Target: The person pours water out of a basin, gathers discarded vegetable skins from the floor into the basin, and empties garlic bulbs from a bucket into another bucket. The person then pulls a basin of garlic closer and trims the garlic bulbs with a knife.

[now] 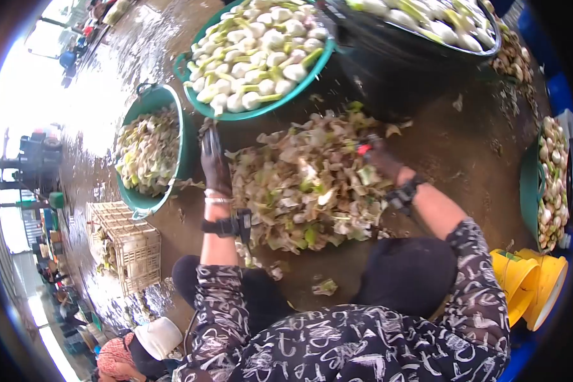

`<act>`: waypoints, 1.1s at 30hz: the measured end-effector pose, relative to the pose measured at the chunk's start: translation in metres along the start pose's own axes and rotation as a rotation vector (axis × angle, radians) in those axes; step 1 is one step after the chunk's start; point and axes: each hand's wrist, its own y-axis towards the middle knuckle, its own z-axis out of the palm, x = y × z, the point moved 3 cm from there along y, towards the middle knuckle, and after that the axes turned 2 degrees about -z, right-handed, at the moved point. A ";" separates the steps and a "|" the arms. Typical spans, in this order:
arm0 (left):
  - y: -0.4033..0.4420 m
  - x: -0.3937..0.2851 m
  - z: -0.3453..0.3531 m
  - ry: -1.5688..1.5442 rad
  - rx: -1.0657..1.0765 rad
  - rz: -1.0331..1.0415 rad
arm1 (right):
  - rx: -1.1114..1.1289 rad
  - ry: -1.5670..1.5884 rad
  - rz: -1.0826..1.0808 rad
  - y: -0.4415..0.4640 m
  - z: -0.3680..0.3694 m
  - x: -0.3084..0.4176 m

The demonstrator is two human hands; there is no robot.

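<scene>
Apparently well along: basin (261,114) beyond leaf pile (305,184) heaped with garlic (274,39), remainder unclear; right hand (385,159) clasps red thing (364,149), left hand (215,167) can't tell.

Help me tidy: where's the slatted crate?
The slatted crate sits at left in the head view, just below the peelings-filled green tub, left of the left forearm.

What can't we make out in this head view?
Head view:
- Right hand: blurred; can't identify the red item by its fingers.
- Left hand: fingers blurred; can't tell whether they grip anything.
- Beneath the peel heap: hidden by the peels.
- Black tub: far side cut off by the top edge.
</scene>
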 end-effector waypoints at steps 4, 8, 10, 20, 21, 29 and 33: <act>-0.134 0.157 0.079 -0.692 -0.004 -0.949 | -0.217 -0.609 0.043 0.014 -0.077 -0.032; -0.170 0.220 0.105 -0.295 0.189 -1.375 | -0.079 -0.230 0.286 0.028 -0.062 -0.006; -0.156 0.215 0.110 -0.199 0.213 -1.374 | -0.346 0.009 0.725 0.027 -0.025 0.026; -0.062 0.086 0.173 -0.522 1.092 -0.390 | 0.148 -0.441 0.241 0.087 0.165 0.004; -0.032 0.084 0.100 -0.526 1.125 -0.268 | 0.349 -0.685 0.097 0.069 0.177 0.018; 0.077 0.256 0.164 0.020 0.381 -0.248 | -0.150 -0.933 0.081 0.047 0.110 0.029; 0.032 0.265 0.194 0.133 0.315 -0.375 | -0.117 -0.983 0.374 0.001 0.059 -0.035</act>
